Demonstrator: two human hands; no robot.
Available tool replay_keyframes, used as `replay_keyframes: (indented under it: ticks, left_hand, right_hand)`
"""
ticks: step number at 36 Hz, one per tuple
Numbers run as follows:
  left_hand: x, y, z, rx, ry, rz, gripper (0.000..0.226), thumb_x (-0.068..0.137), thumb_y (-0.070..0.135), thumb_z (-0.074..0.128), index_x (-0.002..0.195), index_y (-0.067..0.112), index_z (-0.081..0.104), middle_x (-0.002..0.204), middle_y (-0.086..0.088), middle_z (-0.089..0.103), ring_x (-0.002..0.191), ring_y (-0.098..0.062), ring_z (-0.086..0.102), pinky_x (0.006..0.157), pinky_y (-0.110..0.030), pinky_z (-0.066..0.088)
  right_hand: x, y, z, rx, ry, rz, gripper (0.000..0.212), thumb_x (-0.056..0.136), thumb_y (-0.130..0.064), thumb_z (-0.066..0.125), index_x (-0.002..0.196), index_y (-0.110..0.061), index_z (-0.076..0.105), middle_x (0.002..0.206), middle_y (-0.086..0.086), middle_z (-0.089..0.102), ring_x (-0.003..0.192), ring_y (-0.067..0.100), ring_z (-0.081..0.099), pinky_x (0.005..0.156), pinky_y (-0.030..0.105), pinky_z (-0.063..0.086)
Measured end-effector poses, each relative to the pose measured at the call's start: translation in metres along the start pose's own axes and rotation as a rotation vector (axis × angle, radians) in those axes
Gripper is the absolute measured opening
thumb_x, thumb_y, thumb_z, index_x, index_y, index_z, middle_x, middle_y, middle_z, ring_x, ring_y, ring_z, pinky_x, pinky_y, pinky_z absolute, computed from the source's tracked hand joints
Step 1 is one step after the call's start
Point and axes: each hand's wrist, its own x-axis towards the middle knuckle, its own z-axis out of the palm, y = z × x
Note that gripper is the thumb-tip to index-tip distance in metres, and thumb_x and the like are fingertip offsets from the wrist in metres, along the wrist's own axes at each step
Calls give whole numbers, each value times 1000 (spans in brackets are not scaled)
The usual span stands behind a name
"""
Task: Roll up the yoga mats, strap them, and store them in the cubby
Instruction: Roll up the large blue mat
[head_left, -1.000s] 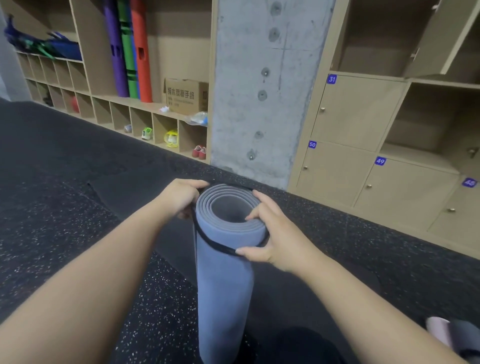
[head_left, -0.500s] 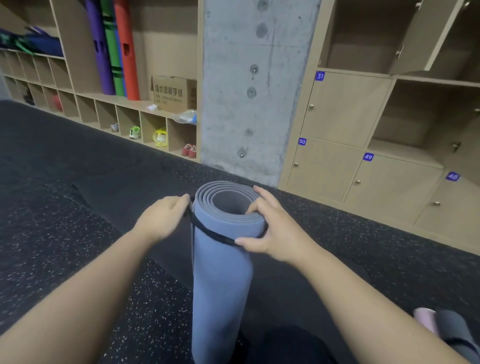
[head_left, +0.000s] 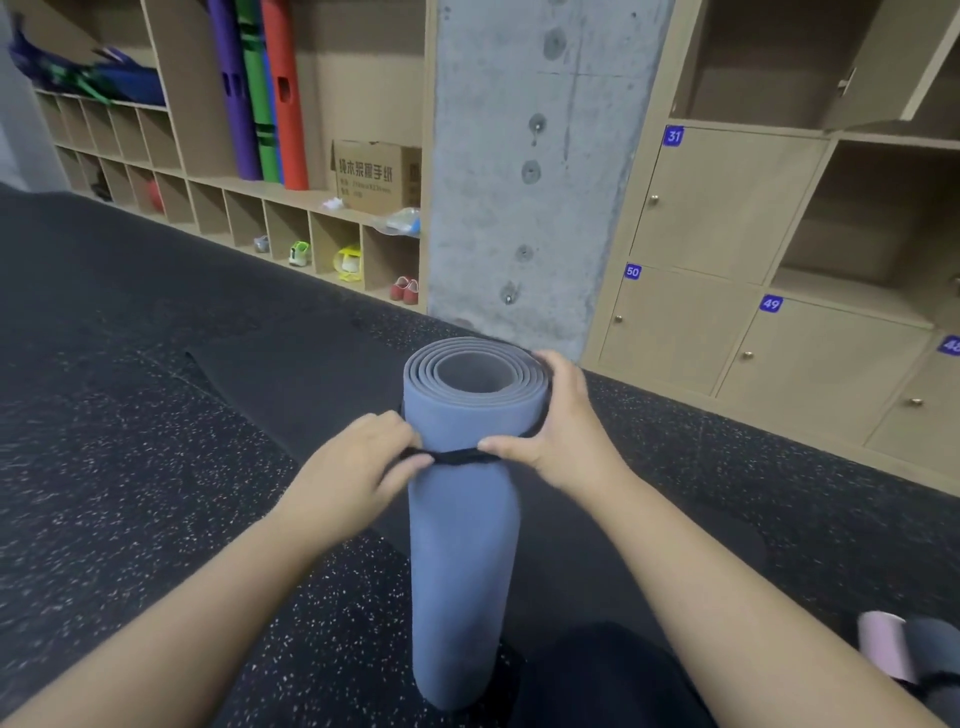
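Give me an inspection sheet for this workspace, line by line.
Surface: dark speckled floor; a dark mat lies flat on it.
Job's things: blue rolled mat stands upright; black strap circles it near the top.
Clutter: more rolled mats at lower right.
Grippers: left hand pinches the strap; right hand grips the roll's top, thumb on the strap.
Cables: nothing seen.
Surroundings: concrete pillar; numbered lockers, some open; cubbies with shoes, cardboard box, coloured tubes.

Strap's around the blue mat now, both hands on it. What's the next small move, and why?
Probably pull the black strap snug with the left hand while the right hand steadies the blue mat: the mat stands upright, and the band sits slanted near its top.
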Motion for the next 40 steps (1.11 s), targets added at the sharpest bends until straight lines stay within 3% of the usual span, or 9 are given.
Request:
replay_keyframes:
  ticks: [7, 11, 17, 23, 29, 33, 35, 37, 40]
  left_hand:
    - [6, -3, 3, 8, -56, -198, 54, 78, 71, 21, 82, 29, 54, 80, 15, 46, 82, -9, 43, 71, -31, 40]
    - [5, -7, 6, -6, -60, -211, 59, 78, 73, 21, 80, 26, 58, 81, 18, 46, 81, -10, 43, 71, -33, 44]
    - [5, 3, 14, -16, -67, -192, 58, 79, 72, 22, 77, 27, 58, 81, 15, 47, 80, -10, 43, 69, -32, 44]
    - [2, 1, 14, -49, -35, -231, 61, 78, 72, 24, 82, 25, 63, 80, 17, 47, 82, -10, 44, 69, -32, 44]
    - [3, 6, 9, -17, -10, -238, 55, 83, 76, 31, 80, 29, 61, 79, 14, 49, 80, -9, 43, 64, -29, 39]
    - [4, 11, 6, -25, -18, -202, 48, 83, 70, 30, 86, 31, 58, 76, 14, 48, 78, -7, 43, 66, -29, 42]
    - [6, 14, 4, -23, -29, -191, 47, 82, 66, 29, 85, 28, 57, 76, 14, 47, 79, -8, 43, 67, -29, 42]
    - [9, 19, 3, -18, -32, -194, 39, 87, 61, 41, 84, 26, 57, 75, 14, 47, 80, -10, 44, 67, -29, 41]
    - [13, 25, 5, 1, -27, -205, 21, 94, 42, 52, 86, 24, 58, 75, 13, 46, 82, -12, 45, 69, -31, 41]
  right_hand:
    - [-5, 6, -13, -156, 37, 50, 89, 65, -46, 85, 129, -15, 30, 125, -6, 28, 107, 8, 41, 86, 26, 36]
    - [3, 18, -29, 19, -17, 161, 70, 73, -36, 81, 115, -21, 28, 133, -2, 43, 115, 8, 53, 87, 25, 42]
    - [19, 18, -37, 52, -145, 221, 68, 85, -43, 68, 138, -14, 35, 125, -11, 47, 115, -1, 44, 87, 18, 35]
    - [16, 27, -30, 56, -134, 215, 69, 86, -47, 64, 140, -13, 37, 129, -10, 48, 112, -2, 41, 86, 18, 33]
    - [13, 25, -27, 48, -177, 225, 65, 86, -55, 58, 138, -17, 47, 121, -10, 52, 117, 6, 51, 85, 19, 34]
    - [5, 30, -14, 140, -2, 165, 67, 81, -39, 73, 135, -18, 40, 139, -3, 44, 120, 9, 52, 90, 23, 40]
    - [-1, 31, -6, 120, 82, 147, 55, 80, -36, 75, 116, -19, 38, 129, -1, 42, 113, 13, 53, 89, 29, 45]
    - [-7, 30, -2, 27, 153, 108, 48, 80, -37, 74, 101, -16, 36, 109, -3, 38, 92, 9, 49, 76, 28, 42]
    - [-15, 26, -3, -65, 219, 19, 45, 84, -41, 69, 93, -13, 35, 93, -6, 31, 74, 1, 41, 65, 32, 36]
